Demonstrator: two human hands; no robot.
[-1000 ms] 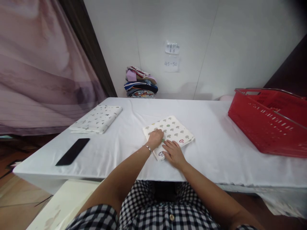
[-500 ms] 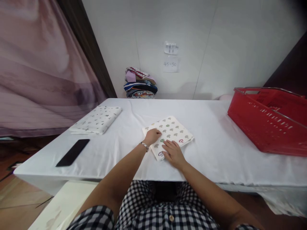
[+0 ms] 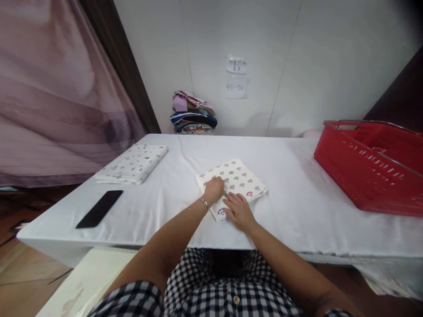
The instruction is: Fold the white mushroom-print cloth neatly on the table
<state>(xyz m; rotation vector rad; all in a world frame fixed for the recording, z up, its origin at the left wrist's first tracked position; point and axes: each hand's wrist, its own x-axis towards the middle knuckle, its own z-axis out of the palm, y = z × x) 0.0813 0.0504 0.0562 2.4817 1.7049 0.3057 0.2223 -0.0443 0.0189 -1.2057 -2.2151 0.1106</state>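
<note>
A folded white cloth with a mushroom print (image 3: 239, 178) lies in the middle of the white-covered table (image 3: 297, 198). My left hand (image 3: 214, 190), with a bracelet at the wrist, rests on the cloth's near left part, fingers curled down onto it. My right hand (image 3: 238, 211) lies flat on the cloth's near corner, fingers spread. Neither hand lifts the cloth off the table.
A second folded white printed cloth (image 3: 132, 164) lies at the table's left, with a black phone (image 3: 99, 208) near the front left edge. A red plastic basket (image 3: 370, 169) stands at the right. A pile of folded fabrics (image 3: 193, 113) sits against the back wall.
My left hand slid a little left and back over the cloth, then returned. My right hand has stayed in place.
</note>
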